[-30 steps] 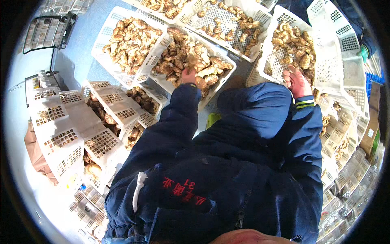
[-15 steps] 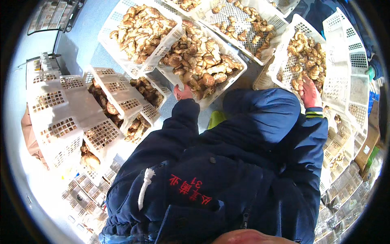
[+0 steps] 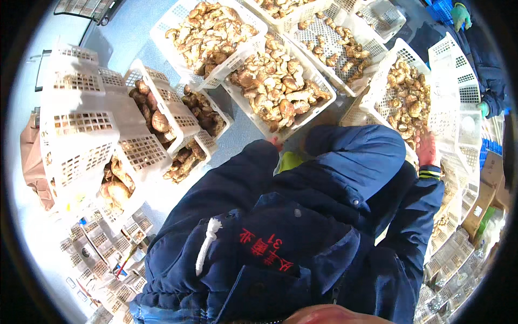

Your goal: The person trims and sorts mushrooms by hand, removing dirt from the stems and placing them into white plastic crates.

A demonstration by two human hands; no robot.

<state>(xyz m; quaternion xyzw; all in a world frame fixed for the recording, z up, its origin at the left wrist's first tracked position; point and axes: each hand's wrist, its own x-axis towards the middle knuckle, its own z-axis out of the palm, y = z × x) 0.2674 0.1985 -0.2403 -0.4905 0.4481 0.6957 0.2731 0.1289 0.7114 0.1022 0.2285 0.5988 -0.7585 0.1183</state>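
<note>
My left hand (image 3: 276,143) is at the near corner of the middle white crate (image 3: 253,114), mostly hidden by my sleeve and knee; its fingers cannot be made out. That crate is heaped with brown-capped mushrooms (image 3: 278,81). On the right, my right hand (image 3: 426,150) lies open, fingers stretched out, at the near end of another white crate (image 3: 371,102). Brown mushrooms (image 3: 410,100) fill much of that crate, just beyond my fingertips. Nothing shows in the right hand.
A full mushroom crate (image 3: 162,32) and a sparsely filled crate (image 3: 377,56) stand farther off. Stacked crates (image 3: 81,121) rise on the left, more (image 3: 467,108) on the right. Beyond these is another person's gloved hand (image 3: 460,16). A cardboard box (image 3: 482,200) sits at right.
My left hand has drawn back from the middle crate's mushrooms to its near corner. My right hand has moved nearer to me, off the mushrooms to the crate's near end. The view has shifted.
</note>
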